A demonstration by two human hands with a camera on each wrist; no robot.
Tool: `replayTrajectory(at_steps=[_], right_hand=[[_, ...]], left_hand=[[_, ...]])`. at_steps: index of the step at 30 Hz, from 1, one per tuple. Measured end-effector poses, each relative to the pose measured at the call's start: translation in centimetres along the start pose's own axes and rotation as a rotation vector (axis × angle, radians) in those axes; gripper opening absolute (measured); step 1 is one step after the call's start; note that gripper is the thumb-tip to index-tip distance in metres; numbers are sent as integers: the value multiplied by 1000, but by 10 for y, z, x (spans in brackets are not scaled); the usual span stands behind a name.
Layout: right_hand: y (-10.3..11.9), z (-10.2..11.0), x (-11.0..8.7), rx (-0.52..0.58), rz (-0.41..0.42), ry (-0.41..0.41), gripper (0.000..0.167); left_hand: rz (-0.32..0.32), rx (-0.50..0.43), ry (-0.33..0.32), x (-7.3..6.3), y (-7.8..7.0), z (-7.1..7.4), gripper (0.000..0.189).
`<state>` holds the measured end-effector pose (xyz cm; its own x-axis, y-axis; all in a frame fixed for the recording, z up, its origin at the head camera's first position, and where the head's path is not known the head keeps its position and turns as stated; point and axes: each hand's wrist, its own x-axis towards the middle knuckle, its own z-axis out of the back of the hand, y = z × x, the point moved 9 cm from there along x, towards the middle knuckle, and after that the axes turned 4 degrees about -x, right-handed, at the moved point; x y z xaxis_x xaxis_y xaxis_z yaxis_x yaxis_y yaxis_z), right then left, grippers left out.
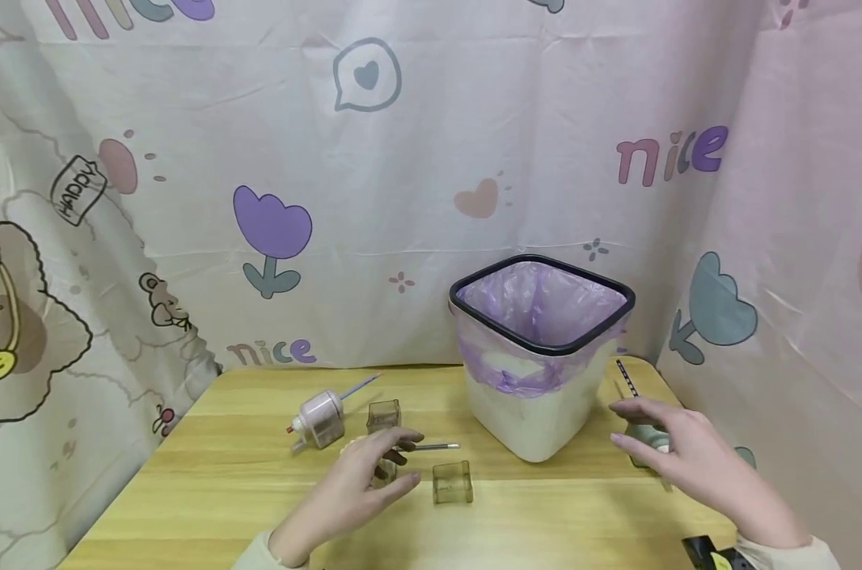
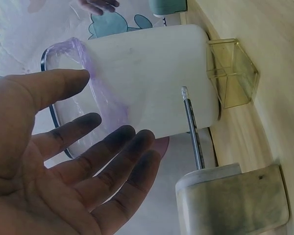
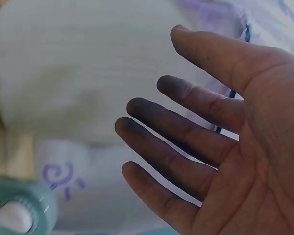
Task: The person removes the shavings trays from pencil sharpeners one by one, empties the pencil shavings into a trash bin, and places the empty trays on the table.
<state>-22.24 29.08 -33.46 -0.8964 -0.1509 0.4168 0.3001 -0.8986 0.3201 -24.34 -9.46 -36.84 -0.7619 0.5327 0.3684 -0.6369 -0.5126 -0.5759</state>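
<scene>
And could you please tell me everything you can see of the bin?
The bin is whitish and plastic-looking, squarish with rounded corners, narrowing toward its base. A black rim frames its open top; a translucent purple bag lines it and folds down outside. It stands upright on the wooden table, right of centre in the head view, a corner facing forward. Its inner bottom is hidden.

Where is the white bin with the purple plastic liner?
In the head view, the bin stands right of centre on the yellow wooden table, between the person's left hand and right hand.
</scene>
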Motion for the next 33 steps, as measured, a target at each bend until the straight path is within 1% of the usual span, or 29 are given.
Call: replayTrajectory(at_steps=[5,9,12,16,19,21,26,29,33], right_hand=[[-31,-7,1,10,-82,24,42],[-51,-11,2,-13,-107,18,49],[-63,-16,4,-41,-118,15,54],[-77,-26,6,-63,-158,47,61],[-86,-32,7,-67,-190,61,66],[-91,-36,7,-62,-213,72,72],[-102,-45,6,-46,-274,105,85],[-107,-51,7,-46,-289,110,86],[-112,-58,7,-50,-302,110,84]], left_hand=[[0,-15,12,-3,-1,-2,40],[-4,-20,19,-4,-1,-4,39],[-11,10,20,-5,-2,-5,40],[-36,56,35,-6,-4,-8,42],[-56,73,42,-5,-5,-11,41],[-58,80,45,-5,-6,-14,41],[-35,93,83,-2,-2,-24,44],[-29,97,105,0,0,-30,44],[-35,84,115,0,2,-35,43]])
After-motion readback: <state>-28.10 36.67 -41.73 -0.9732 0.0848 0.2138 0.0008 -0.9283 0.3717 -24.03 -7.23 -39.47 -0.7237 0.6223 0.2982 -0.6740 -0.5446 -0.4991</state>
